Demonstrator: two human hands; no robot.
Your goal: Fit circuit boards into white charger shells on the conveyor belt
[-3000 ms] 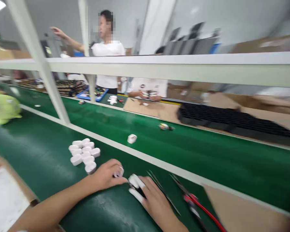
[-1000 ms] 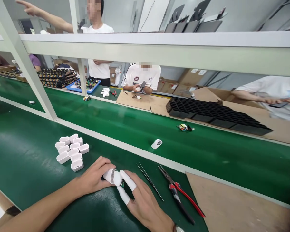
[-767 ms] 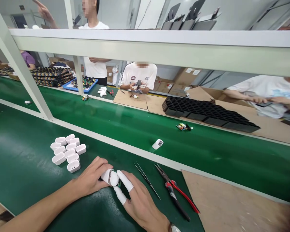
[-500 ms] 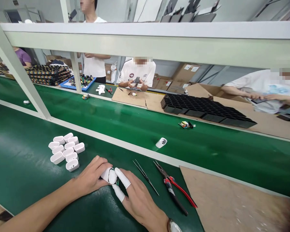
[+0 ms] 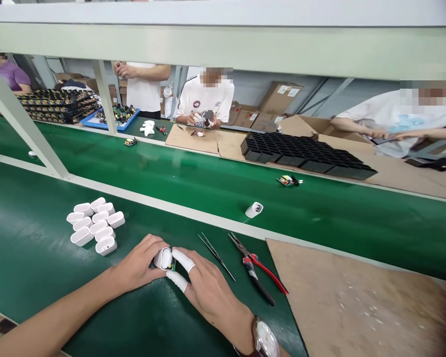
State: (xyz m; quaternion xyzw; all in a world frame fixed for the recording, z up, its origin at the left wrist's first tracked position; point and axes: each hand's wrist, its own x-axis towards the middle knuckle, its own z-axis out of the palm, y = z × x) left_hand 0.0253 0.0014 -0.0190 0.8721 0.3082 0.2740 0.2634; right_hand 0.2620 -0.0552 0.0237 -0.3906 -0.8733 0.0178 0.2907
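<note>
My left hand (image 5: 143,263) is wrapped round a white oval plastic housing (image 5: 159,259) just above the green bench. Its open end faces my right hand (image 5: 211,290), which wears white finger cots on thumb and forefinger. Between those fingertips, a small green circuit board (image 5: 174,265) sticks out at the housing's mouth, beside a white part; how far it sits inside is hidden. To the left, several empty-looking white housings (image 5: 82,237) stand clustered with their openings up. Tweezers (image 5: 216,256) and red-and-black long-nose pliers (image 5: 258,270) lie right of my hands.
A brown board (image 5: 357,302) covers the bench at right. Beyond the pale rail (image 5: 163,204), a green conveyor belt (image 5: 193,181) carries another white housing (image 5: 254,209) and a circuit board (image 5: 288,181). Black trays (image 5: 305,156) and co-workers (image 5: 204,99) are across it. A beam (image 5: 223,49) crosses overhead.
My view has tilted down and shifted slightly right. The white part between my hands sits closer to the housing's mouth. Pieces on the belt have moved a little rightward.
</note>
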